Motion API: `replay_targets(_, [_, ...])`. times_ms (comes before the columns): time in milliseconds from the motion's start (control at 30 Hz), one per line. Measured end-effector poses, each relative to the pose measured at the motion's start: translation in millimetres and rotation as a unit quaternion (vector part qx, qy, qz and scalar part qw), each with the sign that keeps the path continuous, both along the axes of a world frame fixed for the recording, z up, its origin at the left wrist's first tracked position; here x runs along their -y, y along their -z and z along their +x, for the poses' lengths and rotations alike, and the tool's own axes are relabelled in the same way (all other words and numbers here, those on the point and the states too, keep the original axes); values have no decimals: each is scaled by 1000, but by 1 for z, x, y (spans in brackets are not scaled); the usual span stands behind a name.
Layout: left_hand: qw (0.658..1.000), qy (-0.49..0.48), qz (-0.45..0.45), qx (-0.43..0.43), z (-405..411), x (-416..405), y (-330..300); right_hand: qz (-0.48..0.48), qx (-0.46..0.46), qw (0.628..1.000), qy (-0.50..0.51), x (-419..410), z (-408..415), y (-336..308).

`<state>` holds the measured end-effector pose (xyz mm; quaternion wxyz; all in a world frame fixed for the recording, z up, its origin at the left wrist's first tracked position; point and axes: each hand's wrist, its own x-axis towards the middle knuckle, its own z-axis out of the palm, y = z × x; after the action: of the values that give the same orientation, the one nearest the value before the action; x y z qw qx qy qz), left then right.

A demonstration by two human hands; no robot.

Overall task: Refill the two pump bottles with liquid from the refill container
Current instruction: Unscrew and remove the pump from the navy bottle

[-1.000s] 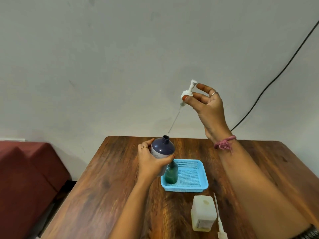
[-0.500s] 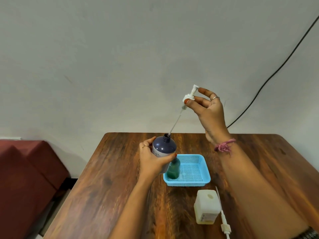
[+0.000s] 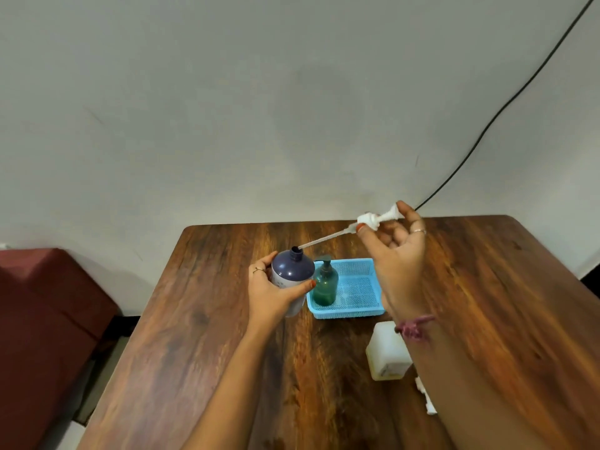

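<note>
The left hand (image 3: 271, 292) grips the dark bottle (image 3: 292, 274) round its smooth, likely slippery body. The right hand (image 3: 394, 251) pinches the light pump head (image 3: 370, 220); its thin tube (image 3: 324, 238) looks bendy.

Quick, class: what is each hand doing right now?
Left hand: grips the dark blue bottle.
Right hand: pinches the white pump head.

Left hand (image 3: 272, 295) curled in a grip, thumb forward; right hand (image 3: 397, 251) raised, blurred, fingertips apparently pinching
</note>
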<state>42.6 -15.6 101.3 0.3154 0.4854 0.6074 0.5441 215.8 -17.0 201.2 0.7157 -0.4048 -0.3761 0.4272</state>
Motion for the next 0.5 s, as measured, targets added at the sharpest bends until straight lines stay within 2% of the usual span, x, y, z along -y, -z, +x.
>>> replay_targets(167, [999, 7, -31, 31, -11, 5, 25, -41, -4, 998, 54, 28, -2, 52])
replay_targets(267, [998, 5, -57, 21, -21, 7, 42, -76, -19, 994, 83, 47, -3, 83])
replay_targets(500, [993, 33, -117, 3, -30, 27, 82, -236, -3, 963, 130, 98, -7, 165])
